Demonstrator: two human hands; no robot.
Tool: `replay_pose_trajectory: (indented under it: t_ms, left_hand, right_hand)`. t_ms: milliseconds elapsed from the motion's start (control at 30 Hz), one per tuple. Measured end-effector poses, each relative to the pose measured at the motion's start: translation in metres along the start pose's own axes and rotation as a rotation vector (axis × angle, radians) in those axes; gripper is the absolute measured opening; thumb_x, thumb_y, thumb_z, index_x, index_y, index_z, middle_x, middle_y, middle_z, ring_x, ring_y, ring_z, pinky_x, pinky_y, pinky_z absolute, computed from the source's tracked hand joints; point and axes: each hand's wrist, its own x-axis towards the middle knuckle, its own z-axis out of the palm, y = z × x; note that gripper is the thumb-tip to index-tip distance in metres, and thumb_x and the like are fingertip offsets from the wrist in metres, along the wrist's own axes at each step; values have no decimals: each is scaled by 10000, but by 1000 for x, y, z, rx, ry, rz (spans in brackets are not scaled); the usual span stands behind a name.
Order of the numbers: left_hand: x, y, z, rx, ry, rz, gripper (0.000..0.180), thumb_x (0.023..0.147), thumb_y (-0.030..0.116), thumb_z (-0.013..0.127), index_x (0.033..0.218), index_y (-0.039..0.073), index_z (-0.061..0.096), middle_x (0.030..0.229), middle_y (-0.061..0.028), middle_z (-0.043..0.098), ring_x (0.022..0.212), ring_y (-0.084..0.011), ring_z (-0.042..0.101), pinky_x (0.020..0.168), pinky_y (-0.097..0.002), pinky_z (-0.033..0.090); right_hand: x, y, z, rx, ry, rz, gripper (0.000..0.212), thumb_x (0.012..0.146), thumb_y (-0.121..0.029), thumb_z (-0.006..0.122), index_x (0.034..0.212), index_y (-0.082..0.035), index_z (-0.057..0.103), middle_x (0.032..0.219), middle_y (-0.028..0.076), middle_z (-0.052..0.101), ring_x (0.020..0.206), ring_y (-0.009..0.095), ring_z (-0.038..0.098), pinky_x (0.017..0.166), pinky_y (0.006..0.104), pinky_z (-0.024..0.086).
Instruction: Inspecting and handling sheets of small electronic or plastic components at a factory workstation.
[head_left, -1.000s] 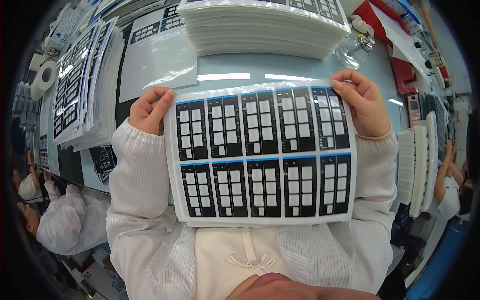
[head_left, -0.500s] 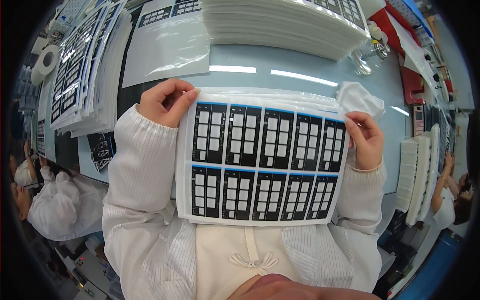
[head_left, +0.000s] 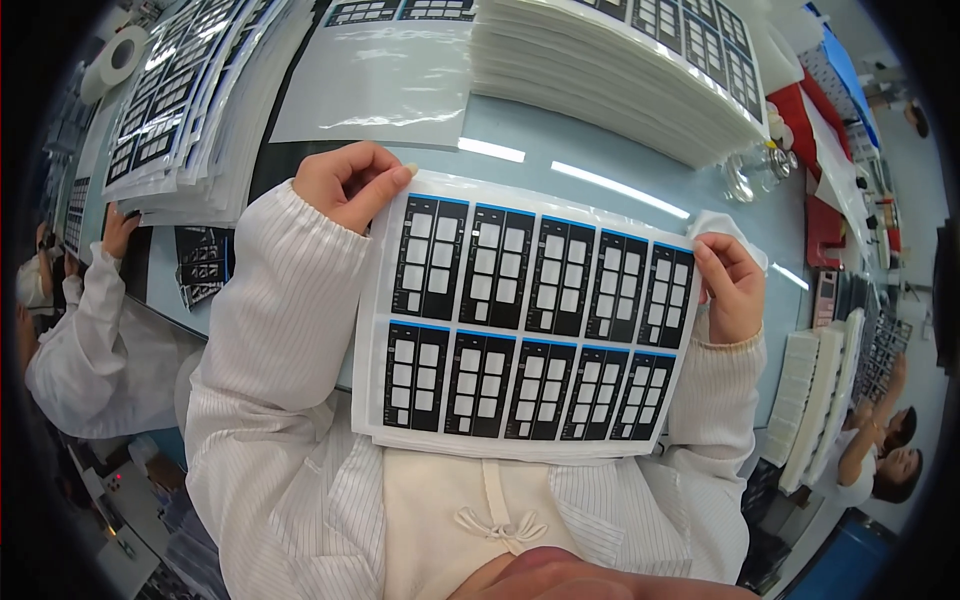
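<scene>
A stack of white sheets printed with black panels in two rows lies in front of me, and the top printed sheet (head_left: 520,330) faces up. With thumb and fingers closed, my left hand (head_left: 355,187) pinches that sheet at its upper left corner. My right hand (head_left: 730,288) grips the same sheet at its upper right corner, thumb on top and the other fingertips partly hidden behind the edge. Under its lower edge, the rims of more sheets (head_left: 520,455) show close to my body. A crumpled white cloth (head_left: 728,232) is beside my right hand.
Beyond the sheets stands a tall stack of printed sheets (head_left: 600,85), with a glass bottle (head_left: 752,172) at its right. Another pile (head_left: 190,115) leans at far left. Between them lies a glossy sheet (head_left: 375,85). A co-worker (head_left: 100,350) sits at left; white trays (head_left: 800,400) stand at right.
The view has shifted, so the table's things sit farther right and higher. Both hands keep their hold on the sheet's corners. The co-worker's hand at left has come up to the leaning pile.
</scene>
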Motion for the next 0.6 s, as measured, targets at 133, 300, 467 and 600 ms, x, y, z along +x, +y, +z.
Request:
replay_pose_trajectory:
  t_ms: [133,300,467,600]
  left_hand:
    - [0,2,1,79,53,92,171,855,184,639,865,15,664,744,-81,641,644,-161,592,635,-277,498]
    - [1,-3,2,191,234,449,93,784,98,692,792,7,677,693,-43,574,522,-110,496,475,-236,407]
    - [2,0,4,203,283,499,93,766,79,709,743,2,662,694,-41,572,508,-87,462,450,-217,368]
    - [-2,-1,0,112,225,401,191,805,136,692,687,-2,632,675,-40,562,509,-91,449,466,-221,360]
  right_hand:
    - [-5,-2,5,-69,87,-107,107,864,-99,614,937,-21,604,780,-14,596,586,22,460,500,166,318]
    - [-6,-3,7,-148,115,-208,111,866,-87,612,953,-16,606,823,0,612,664,34,515,569,159,359]
    - [-6,-3,10,39,152,-94,239,842,-90,649,1039,27,583,750,3,608,571,34,497,462,160,324]
    - [-8,-11,-6,68,-14,30,271,853,-105,632,1066,48,564,727,31,622,521,61,525,428,172,356]
